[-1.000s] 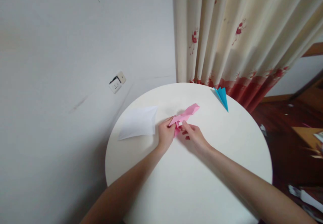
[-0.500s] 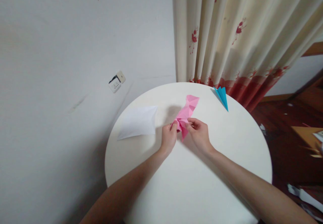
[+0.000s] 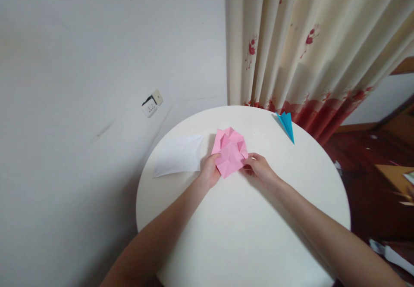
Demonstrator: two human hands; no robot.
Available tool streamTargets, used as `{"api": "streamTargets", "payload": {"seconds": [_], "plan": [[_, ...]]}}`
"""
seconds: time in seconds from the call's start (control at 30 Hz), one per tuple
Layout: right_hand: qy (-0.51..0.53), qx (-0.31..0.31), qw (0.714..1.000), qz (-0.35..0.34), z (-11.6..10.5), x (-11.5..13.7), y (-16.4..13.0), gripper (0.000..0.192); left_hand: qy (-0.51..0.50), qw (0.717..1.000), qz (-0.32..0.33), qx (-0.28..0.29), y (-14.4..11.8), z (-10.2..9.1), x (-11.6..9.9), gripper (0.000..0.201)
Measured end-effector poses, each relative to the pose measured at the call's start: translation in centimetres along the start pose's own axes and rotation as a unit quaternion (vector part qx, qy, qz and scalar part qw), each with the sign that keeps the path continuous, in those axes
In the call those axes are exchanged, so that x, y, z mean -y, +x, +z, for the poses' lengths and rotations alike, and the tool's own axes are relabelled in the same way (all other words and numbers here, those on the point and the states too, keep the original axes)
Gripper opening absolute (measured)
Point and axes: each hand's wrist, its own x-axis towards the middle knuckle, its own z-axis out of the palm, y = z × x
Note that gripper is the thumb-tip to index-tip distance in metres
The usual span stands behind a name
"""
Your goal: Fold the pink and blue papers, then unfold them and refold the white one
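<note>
Between my hands is a creased sheet of pink paper (image 3: 230, 153), spread partly open with raised folds along its far side. My left hand (image 3: 211, 170) pinches its left edge, thumb on top. At the right corner, my right hand (image 3: 257, 164) grips the paper between thumb and fingers. The sheet is held just over the round white table (image 3: 239, 226); whether it touches the top I cannot tell. To the left of my left hand lies a white sheet of paper (image 3: 177, 154) with slightly curled edges.
A blue folded paper plane (image 3: 287, 125) lies near the table's far right edge. Behind it hangs a cream and red curtain (image 3: 297, 54). The wall (image 3: 97, 63) with a socket (image 3: 150, 106) borders the left side. Several items lie on the dark floor at right.
The pink paper was bunched and twisted upright; now it is unfolded wider and faces me. My hands have moved slightly apart, still on it.
</note>
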Motion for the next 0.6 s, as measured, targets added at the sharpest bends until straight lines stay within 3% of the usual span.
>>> {"api": "streamTargets", "payload": {"seconds": [0.13,0.23,0.33,0.47,0.6], "plan": [[0.056,0.072,0.996,0.011,-0.5,0.8,0.2,0.019,0.042,0.998,0.038,0.015,-0.3,0.2,-0.1,0.047],[0.068,0.08,0.994,-0.001,-0.7,1.3,0.5,0.027,0.086,0.993,0.061,0.062,-0.8,0.5,0.0,0.043],[0.088,0.037,0.994,-0.056,-0.9,1.4,0.8,0.032,0.097,0.99,0.066,0.076,-1.0,0.5,0.1,0.041],[0.051,-0.051,0.983,-0.171,-1.2,1.4,1.2,0.042,0.122,0.988,0.089,0.027,-0.5,0.0,0.0,0.037],[-0.031,-0.052,0.97,-0.236,-1.4,1.3,1.4,0.035,0.154,0.968,0.199,0.017,-0.2,-0.1,-0.6,0.062]]}}
